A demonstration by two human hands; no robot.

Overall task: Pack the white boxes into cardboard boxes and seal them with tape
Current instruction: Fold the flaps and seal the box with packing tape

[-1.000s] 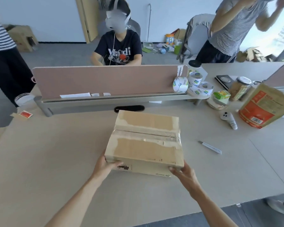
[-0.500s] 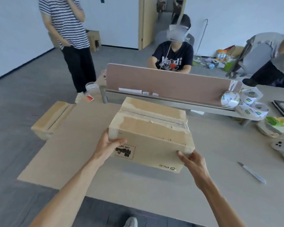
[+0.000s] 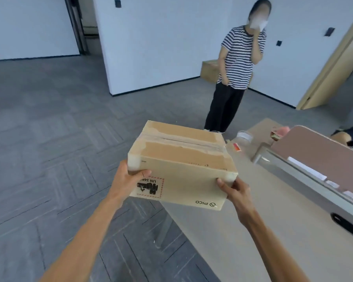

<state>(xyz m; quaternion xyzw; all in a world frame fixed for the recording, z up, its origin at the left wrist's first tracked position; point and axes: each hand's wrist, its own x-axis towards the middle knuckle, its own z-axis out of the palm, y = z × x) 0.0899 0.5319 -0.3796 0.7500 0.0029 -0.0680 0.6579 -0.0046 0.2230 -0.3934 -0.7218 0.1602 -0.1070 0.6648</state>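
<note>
A closed cardboard box (image 3: pixel 183 159) with tape along its top seam and over its corners hangs in the air, out past the left end of the table. Its near side carries a red-bordered label and a printed logo. My left hand (image 3: pixel 128 180) grips the box's near left corner, thumb on the near side. My right hand (image 3: pixel 235 190) grips the near right corner. No white boxes are in view.
The beige table (image 3: pixel 273 231) runs along the right, with a pink divider panel (image 3: pixel 318 147) on it. A person in a striped shirt (image 3: pixel 238 64) stands on the grey floor beyond the box. Another cardboard box (image 3: pixel 209 70) sits by the far wall.
Both hands have lifted the box off the table and swung it left, out over the floor. My view has turned left with it.
</note>
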